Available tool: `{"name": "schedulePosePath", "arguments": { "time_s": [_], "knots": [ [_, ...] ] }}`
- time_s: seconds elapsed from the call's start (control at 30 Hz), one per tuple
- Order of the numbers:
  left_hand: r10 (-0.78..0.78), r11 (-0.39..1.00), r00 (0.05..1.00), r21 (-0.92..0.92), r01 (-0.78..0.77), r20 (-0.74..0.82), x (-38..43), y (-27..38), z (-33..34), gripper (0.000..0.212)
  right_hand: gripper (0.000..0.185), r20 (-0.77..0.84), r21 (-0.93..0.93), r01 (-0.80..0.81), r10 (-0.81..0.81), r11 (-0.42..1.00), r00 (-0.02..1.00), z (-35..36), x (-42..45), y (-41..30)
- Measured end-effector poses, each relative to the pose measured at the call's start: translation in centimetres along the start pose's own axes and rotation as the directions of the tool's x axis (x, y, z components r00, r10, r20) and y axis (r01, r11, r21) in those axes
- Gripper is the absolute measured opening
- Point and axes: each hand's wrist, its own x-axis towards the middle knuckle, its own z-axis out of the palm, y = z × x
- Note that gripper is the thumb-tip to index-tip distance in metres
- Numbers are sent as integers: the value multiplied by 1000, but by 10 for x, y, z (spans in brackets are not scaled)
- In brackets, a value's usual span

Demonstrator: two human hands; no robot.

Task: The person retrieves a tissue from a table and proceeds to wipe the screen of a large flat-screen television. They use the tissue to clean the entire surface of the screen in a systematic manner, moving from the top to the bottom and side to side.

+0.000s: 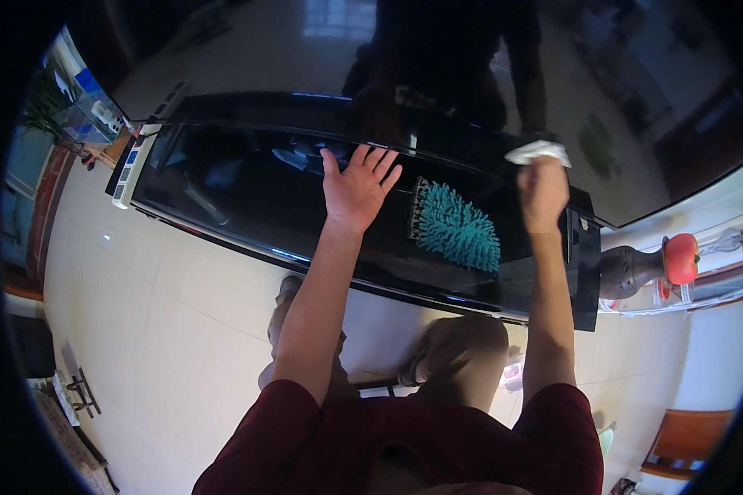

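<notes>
My right hand [543, 193] is closed on a crumpled white cloth or tissue [538, 153] at the lower right part of a large glossy black television screen [446, 68]. Near the screen's lower bezel, my left hand [359, 189] is spread with its palm up and holds nothing; whether it touches the bezel I cannot tell. Between my hands, a teal chenille cleaning mitt or pad [457, 226] lies on the glossy black top of a low cabinet [272, 204]. The screen mirrors my arms and body.
A white power strip [128, 175] lies across the cabinet's left end. Beyond it are a glass tank [93, 120] and a green plant [43, 105]. At the right stands a dark vase-like stand [625, 272] with a red tomato-shaped object [681, 258]. My knees are close to the cabinet's front edge.
</notes>
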Motion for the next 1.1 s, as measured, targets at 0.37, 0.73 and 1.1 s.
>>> {"name": "schedulePosePath", "arguments": {
  "time_s": [0.37,0.73,1.1],
  "knots": [
    [-3,999,1000,-48,4,24,0,-10,-4,91,20,-114,311,-272,320,911,941,38,18,-79],
    [5,1000,1000,6,-5,12,-1,-17,-1,90,17,-307,165,-768,772,619,557,-24,-85,112],
    [65,998,997,19,-64,-48,-1,-19,2,89,19,-130,135,114,-97,984,987,-5,86,-46]
  ]
}}
